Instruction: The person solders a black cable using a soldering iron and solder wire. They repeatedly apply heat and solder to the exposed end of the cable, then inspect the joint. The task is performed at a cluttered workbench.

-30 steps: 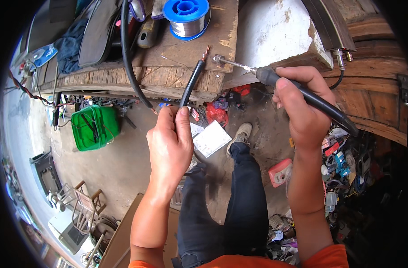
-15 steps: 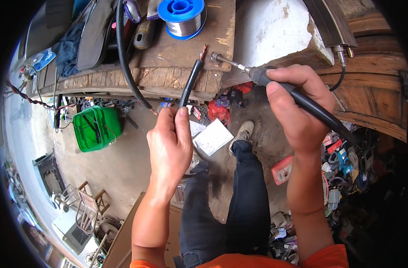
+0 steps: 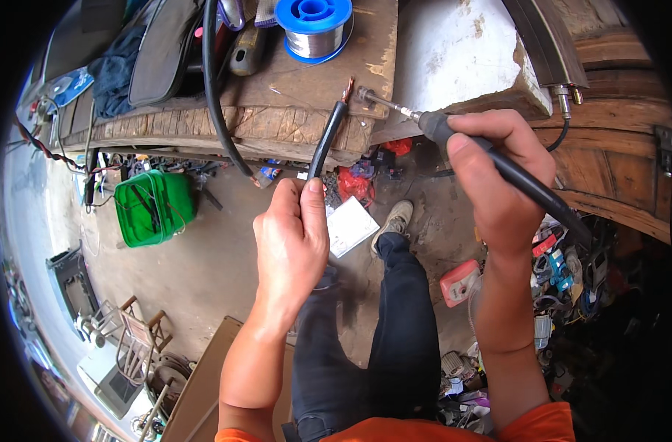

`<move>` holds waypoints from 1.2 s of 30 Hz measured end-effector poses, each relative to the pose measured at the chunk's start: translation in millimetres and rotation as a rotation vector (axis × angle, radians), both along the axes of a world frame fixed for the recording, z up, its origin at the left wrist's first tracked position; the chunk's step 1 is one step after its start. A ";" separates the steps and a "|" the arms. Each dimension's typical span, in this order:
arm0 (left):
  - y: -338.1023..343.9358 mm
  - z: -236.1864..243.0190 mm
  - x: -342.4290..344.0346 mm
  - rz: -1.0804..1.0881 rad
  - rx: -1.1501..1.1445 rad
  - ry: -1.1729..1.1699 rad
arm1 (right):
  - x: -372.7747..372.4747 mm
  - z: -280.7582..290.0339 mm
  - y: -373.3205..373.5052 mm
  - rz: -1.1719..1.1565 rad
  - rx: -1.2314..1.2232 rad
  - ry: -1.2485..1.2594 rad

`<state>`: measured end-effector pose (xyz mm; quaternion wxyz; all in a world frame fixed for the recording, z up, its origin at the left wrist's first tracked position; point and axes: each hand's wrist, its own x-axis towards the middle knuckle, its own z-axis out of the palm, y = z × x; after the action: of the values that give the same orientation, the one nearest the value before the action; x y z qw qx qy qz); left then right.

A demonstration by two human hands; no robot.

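Observation:
My left hand is closed round a thick black cable, thumb on top. Bare copper strands stick out of the cable's upper end, over the bench edge. In my right hand is a soldering iron, gripped by its black handle between thumb and fingers. Its metal shaft points left, and the blunt, bent tip is close beside the copper strands; whether they touch I cannot tell. A second black cable with a bare copper end hangs over the bench edge, left of my left hand.
On the wooden bench stand a blue spool of solder wire and a tool with a worn handle. A white block and a metal box lie right. Below are a green bucket and scrap.
The view has shifted slightly, so the bench and spool appear farther right. Both hands keep their holds, and the iron's tip stays close beside the copper strands.

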<state>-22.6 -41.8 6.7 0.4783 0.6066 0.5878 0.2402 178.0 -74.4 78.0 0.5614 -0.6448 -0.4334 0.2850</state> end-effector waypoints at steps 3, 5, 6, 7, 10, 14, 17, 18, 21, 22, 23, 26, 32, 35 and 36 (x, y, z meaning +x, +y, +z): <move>-3.1 -11.5 -3.0 0.009 -0.084 -0.081 | 0.8 -19.1 -0.6 -0.123 -0.005 0.297; -4.4 -12.7 -1.8 0.026 -0.146 -0.163 | 4.1 -33.8 -4.8 -0.161 0.034 0.530; -5.6 -11.5 0.6 0.045 -0.179 -0.204 | 3.6 -39.4 -6.3 -0.174 0.040 0.608; -6.0 -10.4 2.0 0.064 -0.212 -0.245 | 2.6 -43.7 -7.5 -0.187 0.047 0.687; -4.3 -8.6 2.1 0.080 -0.335 -0.371 | 2.4 -52.1 -8.4 -0.221 0.051 0.828; -4.2 -7.3 4.4 0.115 -0.391 -0.429 | 7.2 -53.4 -10.1 -0.221 0.064 0.852; -10.7 -6.5 1.4 0.137 -0.370 -0.450 | 7.9 -50.8 -13.6 -0.198 0.076 0.835; -12.1 -6.6 1.5 0.142 -0.367 -0.451 | 9.1 -50.7 -13.8 -0.199 0.072 0.826; -19.4 -9.4 -2.5 0.160 -0.330 -0.432 | 15.1 -53.0 -13.1 -0.167 0.063 0.800; -21.7 -10.0 -5.0 0.166 -0.313 -0.421 | 16.6 -52.9 -12.6 -0.156 0.063 0.799; -22.4 -7.8 -9.0 0.155 -0.314 -0.436 | 17.9 -52.7 -12.0 -0.144 0.064 0.798; -13.8 -3.9 -23.7 0.133 -0.379 -0.423 | 22.1 -52.4 -11.1 -0.109 0.075 0.796; 38.7 11.0 -51.2 -0.071 -0.643 -0.334 | 30.1 -48.9 -8.6 -0.062 0.079 0.761; 51.6 16.7 -54.6 -0.154 -0.618 -0.236 | 33.2 -47.5 -7.0 -0.046 0.085 0.729; 56.3 18.9 -56.1 -0.191 -0.616 -0.225 | 34.5 -46.9 -6.3 -0.042 0.089 0.717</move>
<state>-78.7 14.5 25.6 0.7214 0.4556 0.5167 0.0710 212.5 -80.7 31.1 0.7109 -0.4877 -0.2075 0.4623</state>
